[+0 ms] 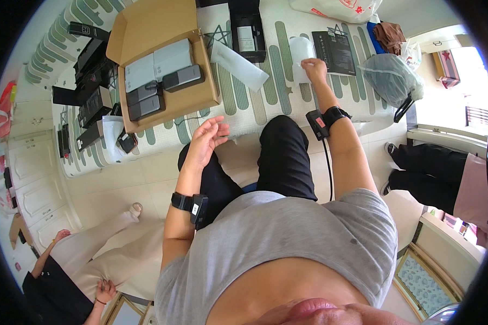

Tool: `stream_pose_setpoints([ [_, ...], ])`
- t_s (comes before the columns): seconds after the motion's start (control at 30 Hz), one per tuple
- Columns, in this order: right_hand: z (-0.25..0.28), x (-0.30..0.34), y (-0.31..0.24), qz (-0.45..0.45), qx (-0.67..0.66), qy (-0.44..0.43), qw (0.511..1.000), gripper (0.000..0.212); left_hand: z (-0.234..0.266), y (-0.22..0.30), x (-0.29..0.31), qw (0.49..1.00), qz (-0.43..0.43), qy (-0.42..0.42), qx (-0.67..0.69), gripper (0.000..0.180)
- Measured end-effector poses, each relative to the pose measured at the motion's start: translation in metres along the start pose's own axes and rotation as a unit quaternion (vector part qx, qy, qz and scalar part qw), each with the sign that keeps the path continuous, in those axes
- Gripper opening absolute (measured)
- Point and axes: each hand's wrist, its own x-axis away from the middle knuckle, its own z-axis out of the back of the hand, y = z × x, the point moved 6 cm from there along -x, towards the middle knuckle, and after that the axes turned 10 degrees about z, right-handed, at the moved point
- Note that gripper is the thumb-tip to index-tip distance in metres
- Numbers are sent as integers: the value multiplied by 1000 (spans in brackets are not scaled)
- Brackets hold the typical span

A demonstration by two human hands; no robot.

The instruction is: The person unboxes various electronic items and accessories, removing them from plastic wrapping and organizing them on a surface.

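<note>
My right hand [315, 71] reaches over the table, its fingers closed at the edge of a white translucent wrapping [301, 50]. What lies inside that wrapping I cannot make out. Just right of it is a flat black printed box [334, 52]. My left hand [207, 140] hovers by the table's front edge with fingers apart and nothing in them. Beyond it stands an open cardboard box [214, 89] holding pale grey flat boxes [172, 58] and several dark grey devices [182, 79]. A strip of white wrapping [238, 66] lies between the cardboard box and my right hand.
An open black box [248, 46] sits at the back. Black boxes [95, 106] crowd the table's left end; a grey plastic bag [391, 76] rests at its right end. One person in light trousers [119, 252] is at lower left, another in black trousers [431, 173] at right.
</note>
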Motion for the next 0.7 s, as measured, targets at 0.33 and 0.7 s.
stream_pose_setpoints([
  [0.33, 45, 113, -117, 231, -136, 25, 963, 9, -57, 45, 19, 955, -209, 16, -210, 32],
  [0.7, 77, 181, -193, 333, -281, -79, 897, 9, -105, 71, 95, 663, -489, 157, -545, 6],
])
